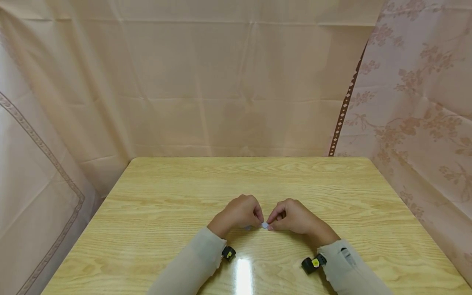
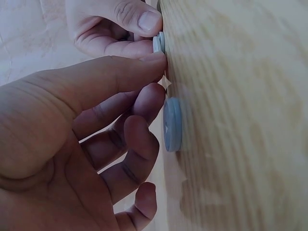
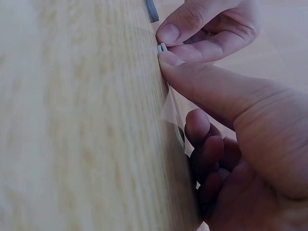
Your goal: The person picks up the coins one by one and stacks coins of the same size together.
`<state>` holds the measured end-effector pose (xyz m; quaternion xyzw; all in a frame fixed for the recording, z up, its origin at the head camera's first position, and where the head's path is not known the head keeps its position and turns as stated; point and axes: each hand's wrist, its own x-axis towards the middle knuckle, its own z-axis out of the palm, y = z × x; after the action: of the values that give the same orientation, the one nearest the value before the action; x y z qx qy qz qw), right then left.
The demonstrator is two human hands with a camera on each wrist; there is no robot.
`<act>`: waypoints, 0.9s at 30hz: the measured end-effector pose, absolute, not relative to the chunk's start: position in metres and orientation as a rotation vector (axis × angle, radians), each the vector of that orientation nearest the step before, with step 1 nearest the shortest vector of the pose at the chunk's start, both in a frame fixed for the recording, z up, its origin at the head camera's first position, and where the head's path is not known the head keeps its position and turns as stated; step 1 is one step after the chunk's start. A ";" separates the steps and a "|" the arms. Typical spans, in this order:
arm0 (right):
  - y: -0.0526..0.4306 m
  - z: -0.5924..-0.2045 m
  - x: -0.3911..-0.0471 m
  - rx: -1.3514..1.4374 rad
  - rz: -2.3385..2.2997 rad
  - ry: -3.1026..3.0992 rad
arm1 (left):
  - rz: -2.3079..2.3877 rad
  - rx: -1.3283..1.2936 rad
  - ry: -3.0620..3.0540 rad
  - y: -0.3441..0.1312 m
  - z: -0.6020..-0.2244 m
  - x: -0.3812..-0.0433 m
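A small pale disc [image 1: 264, 225] sits low over the table between my two hands. From the left, my left hand [image 1: 241, 211] pinches its edge with thumb and forefinger. My right hand [image 1: 296, 216] pinches the opposite side the same way. Seen edge-on in the right wrist view, the small disc [image 3: 162, 48] shows two thin layers side by side. A larger blue-grey disc [image 2: 173, 125] lies on the table beside the left hand's curled lower fingers. In the head view this larger disc [image 1: 247, 228] is mostly hidden under the left hand.
The wood-grain table [image 1: 166, 192] has rounded far corners and a bright light reflection near its front. A beige curtain [image 1: 221, 82] hangs behind it, with a flowered cloth [image 1: 424, 102] to the right and a pale bordered cloth [image 1: 33, 184] to the left.
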<state>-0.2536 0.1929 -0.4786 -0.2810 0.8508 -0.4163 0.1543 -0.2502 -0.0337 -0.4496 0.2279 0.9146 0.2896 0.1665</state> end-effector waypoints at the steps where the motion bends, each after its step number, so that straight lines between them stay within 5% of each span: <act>1: 0.193 -0.479 -0.254 -0.806 -1.195 2.438 | 0.825 0.649 2.605 -0.034 -0.449 -0.250; 27: 0.193 -0.477 -0.252 -0.841 -1.176 2.459 | 0.688 0.656 2.686 -0.029 -0.448 -0.247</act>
<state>-0.2524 0.1932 -0.4765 -0.2916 0.8531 -0.4079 0.1442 -0.2469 -0.0291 -0.4483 0.2278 0.9327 0.2388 0.1456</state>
